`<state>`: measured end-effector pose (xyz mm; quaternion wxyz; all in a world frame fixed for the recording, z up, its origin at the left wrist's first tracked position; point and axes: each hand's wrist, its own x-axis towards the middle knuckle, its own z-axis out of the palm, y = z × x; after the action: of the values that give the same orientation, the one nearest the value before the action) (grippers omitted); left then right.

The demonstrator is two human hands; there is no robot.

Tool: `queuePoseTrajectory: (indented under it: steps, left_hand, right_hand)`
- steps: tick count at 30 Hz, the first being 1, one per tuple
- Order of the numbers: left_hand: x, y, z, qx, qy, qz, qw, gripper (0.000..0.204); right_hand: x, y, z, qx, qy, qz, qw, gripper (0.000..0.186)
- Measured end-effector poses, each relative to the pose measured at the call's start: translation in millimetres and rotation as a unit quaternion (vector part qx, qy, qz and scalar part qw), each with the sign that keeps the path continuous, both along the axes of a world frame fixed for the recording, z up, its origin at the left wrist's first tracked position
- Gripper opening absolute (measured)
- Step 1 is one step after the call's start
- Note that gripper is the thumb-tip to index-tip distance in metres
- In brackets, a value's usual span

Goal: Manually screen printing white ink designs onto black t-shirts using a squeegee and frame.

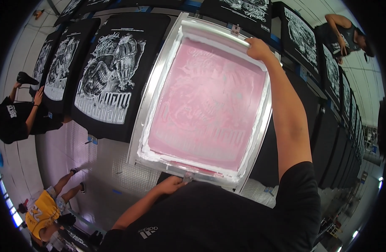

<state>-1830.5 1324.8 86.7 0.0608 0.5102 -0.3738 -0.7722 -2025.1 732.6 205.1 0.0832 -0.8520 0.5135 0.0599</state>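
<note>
A screen printing frame (260,145) of silver metal lies tilted in front of me. Its pink mesh (210,101) carries a faint design, with white ink smeared along the inner borders. At the far end my right hand (259,49) is closed around the right end of a silver bar (214,32) lying across the frame. My left hand (171,185) is closed at the near edge of the frame, beside a small clamp (188,177); its fingertips are partly hidden. Left of the frame lies a black shirt (109,75) with a white print.
Several more printed black shirts (300,35) lie on boards curving away on both sides. Plain black boards or shirts (323,143) line the right. One person (21,113) works at the left, another (44,212) in yellow stands lower left, a third (342,35) at upper right.
</note>
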Motion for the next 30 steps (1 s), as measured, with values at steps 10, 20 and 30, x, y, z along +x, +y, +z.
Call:
queuePoseTrajectory:
  steps: [10, 20, 30]
  left_hand:
    - [-5, -9, 5, -0.13, 0.014, -0.025, 0.991, 0.044]
    - [-23, -11, 34, -0.115, -0.15, -0.018, 0.982, 0.038]
    - [86, -12, 95, -0.293, -0.402, 0.328, 0.803, 0.041]
  right_hand:
    - [-30, 372, 12, 0.076, -0.075, 0.001, 0.994, 0.042]
    - [-28, 538, 24, 0.042, -0.146, -0.008, 0.988, 0.033]
    - [-176, 461, 36, 0.174, -0.249, -0.146, 0.941, 0.034]
